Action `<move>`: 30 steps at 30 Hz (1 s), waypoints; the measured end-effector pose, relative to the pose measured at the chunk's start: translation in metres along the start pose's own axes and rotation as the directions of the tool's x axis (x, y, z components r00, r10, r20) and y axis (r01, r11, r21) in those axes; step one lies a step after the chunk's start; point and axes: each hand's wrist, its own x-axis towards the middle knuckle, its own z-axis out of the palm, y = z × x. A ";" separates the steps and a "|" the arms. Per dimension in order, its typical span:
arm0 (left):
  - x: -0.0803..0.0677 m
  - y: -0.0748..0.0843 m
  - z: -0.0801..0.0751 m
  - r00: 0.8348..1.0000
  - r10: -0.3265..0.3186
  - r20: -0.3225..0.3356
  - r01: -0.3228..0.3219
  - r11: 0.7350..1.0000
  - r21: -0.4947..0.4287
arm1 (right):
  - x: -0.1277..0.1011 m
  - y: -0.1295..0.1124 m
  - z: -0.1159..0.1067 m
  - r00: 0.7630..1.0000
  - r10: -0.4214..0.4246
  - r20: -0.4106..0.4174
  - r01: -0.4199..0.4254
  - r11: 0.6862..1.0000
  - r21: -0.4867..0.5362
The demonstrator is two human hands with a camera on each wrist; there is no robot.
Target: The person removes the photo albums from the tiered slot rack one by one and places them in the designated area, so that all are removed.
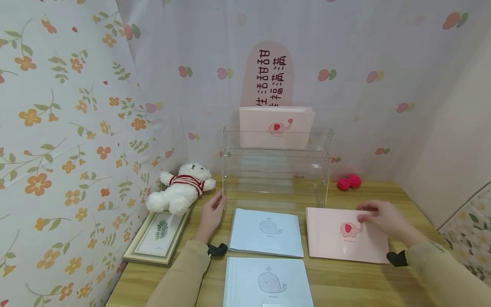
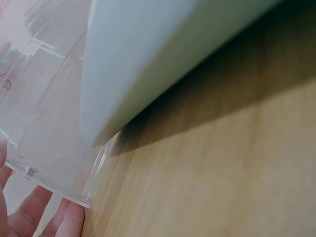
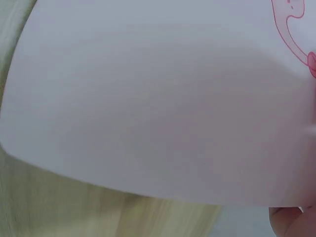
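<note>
A pink book with an elephant on its cover lies on the wooden table at the right. My right hand pinches its far edge, thumb on the cover; the right wrist view is filled by that pink cover, with a fingertip at the bottom right. My left hand rests with straight fingers against the lower left corner of a clear acrylic tiered rack. The left wrist view shows those fingers behind the rack's clear corner. Another pink elephant book stands in the rack's top tier.
Two pale blue whale books lie in front of the rack, one behind the other; the nearer book's edge shows by my left wrist. A white teddy bear and a framed picture sit at the left, something red at the back right.
</note>
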 end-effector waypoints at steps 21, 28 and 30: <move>0.000 0.000 0.001 1.000 0.002 0.001 -0.002 1.000 -0.001 | 0.017 0.019 0.034 0.986 0.144 0.083 -0.146 0.989 0.008; 0.000 0.001 0.000 1.000 0.005 -0.005 -0.005 1.000 0.000 | 0.019 0.020 0.039 0.989 0.132 0.071 -0.132 0.991 -0.016; 0.000 0.001 0.000 1.000 0.003 -0.003 -0.003 1.000 0.000 | 0.020 0.021 0.040 0.989 0.131 0.075 -0.129 0.991 -0.025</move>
